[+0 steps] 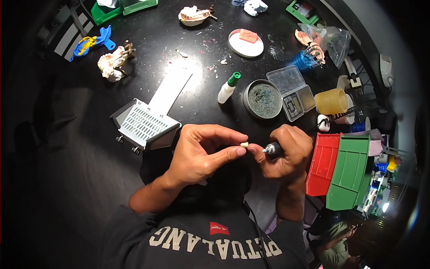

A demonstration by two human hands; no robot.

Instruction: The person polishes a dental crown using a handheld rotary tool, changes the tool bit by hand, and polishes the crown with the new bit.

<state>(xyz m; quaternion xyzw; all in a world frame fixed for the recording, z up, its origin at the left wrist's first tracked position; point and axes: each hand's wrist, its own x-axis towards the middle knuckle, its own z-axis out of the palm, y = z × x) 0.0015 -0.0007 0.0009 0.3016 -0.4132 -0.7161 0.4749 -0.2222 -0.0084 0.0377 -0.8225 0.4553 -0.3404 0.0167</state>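
Between the thumb and index fingertip of my left hand is a small cream-coloured piece shaped like a dental crown. My right hand wraps around a rotary handpiece, whose pale bluish tip points left toward the crown. That tip stands a little apart from the crown, and my right thumb reaches out close to it. Left of my left hand is a metal rest with a slotted grille. Beyond my hands stand a green-capped bottle and a round tin of dark grit.
A pocket scale and yellow cup are at right, above red and green bins. Dental models, a blue impression tray and a white dish lie farther back. A cable crosses my shirt; another person sits lower right.
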